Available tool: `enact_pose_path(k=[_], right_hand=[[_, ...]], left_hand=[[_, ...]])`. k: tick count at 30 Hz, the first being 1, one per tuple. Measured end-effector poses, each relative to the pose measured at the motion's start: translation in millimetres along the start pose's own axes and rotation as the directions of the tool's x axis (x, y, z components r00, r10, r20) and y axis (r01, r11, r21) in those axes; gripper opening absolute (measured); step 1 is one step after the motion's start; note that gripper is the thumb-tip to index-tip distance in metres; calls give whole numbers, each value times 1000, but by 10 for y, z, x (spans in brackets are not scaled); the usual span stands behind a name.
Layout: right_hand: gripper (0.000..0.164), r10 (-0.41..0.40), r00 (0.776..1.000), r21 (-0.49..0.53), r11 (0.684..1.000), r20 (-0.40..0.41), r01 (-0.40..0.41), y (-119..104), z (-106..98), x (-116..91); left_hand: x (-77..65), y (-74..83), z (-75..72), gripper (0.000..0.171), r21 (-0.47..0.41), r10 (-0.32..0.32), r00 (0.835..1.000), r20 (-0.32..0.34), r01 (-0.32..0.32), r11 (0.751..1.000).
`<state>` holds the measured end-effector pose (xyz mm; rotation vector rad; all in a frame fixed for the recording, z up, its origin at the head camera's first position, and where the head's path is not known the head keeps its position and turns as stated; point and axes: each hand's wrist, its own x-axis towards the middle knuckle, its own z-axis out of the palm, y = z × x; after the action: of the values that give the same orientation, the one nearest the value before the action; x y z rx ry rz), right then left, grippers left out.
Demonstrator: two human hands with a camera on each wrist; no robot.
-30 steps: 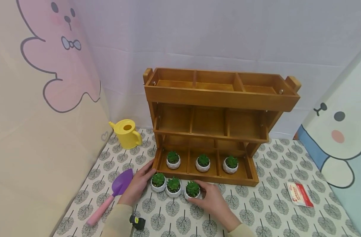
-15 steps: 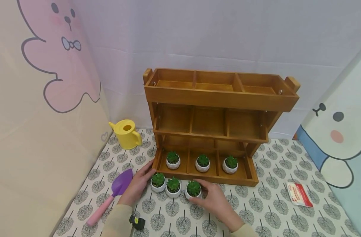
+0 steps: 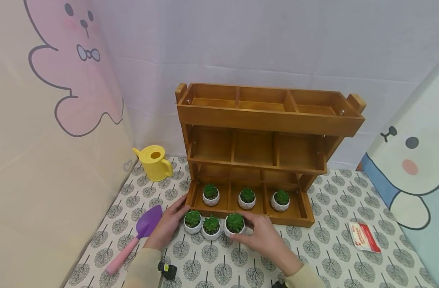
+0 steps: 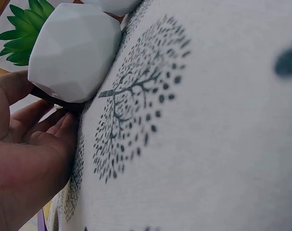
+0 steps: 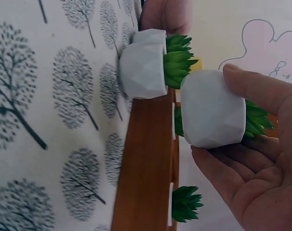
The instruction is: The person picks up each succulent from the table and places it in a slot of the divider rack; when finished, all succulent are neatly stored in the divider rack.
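Note:
My right hand (image 3: 260, 234) pinches a small potted succulent (image 3: 235, 224) by its white faceted pot, thumb and fingers on opposite sides. In the right wrist view this pot (image 5: 214, 108) is up off the cloth, its green leaves partly behind the hand. At the front left corner of the wooden shelf (image 3: 248, 216), my left hand (image 3: 169, 224) holds the bottom tray's edge between thumb and fingers; the fingertips are partly hidden. Right beside that thumb stands another potted succulent (image 4: 76, 53). A further potted succulent (image 3: 211, 227) stands between it and the lifted one.
Three potted succulents (image 3: 247, 198) sit one per compartment in the bottom tier. The middle tier (image 3: 253, 148) and top tier (image 3: 262, 98) overhang them. A yellow watering can (image 3: 154, 163) and a purple trowel (image 3: 147, 222) lie left; a red-white packet (image 3: 364, 237) lies right.
My right hand has lifted the succulent it holds off the cloth, slightly toward the shelf. The left hand has stayed at the shelf's corner.

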<state>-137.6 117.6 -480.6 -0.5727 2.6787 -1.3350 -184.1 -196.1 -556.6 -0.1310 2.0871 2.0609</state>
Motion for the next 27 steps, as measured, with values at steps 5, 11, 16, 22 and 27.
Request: enact_pose_path(k=[5, 11, 16, 22, 27], right_hand=[[70, -4, 1000, -55, 998, -2, 4, -127, -113, 49], [69, -25, 999, -105, 994, -36, 21, -289, -245, 134], [68, -46, 998, -126, 991, -35, 41, -415, -341, 213], [68, -117, 993, -145, 983, -29, 112, -588, -463, 340], [68, -186, 982, -123, 976, -30, 181, -714, -556, 472]], left_hand=[[3, -10, 1, 58, -4, 9, 1000, 1, -9, 1000], [3, -5, -3, 58, -12, 35, 999, 17, -35, 999], [-15, 10, -5, 58, -8, 32, 999, 17, -32, 999], [-18, 19, 2, 58, -4, 24, 1000, 9, -24, 1000], [10, -8, 2, 58, -3, 12, 1000, -3, -12, 1000]])
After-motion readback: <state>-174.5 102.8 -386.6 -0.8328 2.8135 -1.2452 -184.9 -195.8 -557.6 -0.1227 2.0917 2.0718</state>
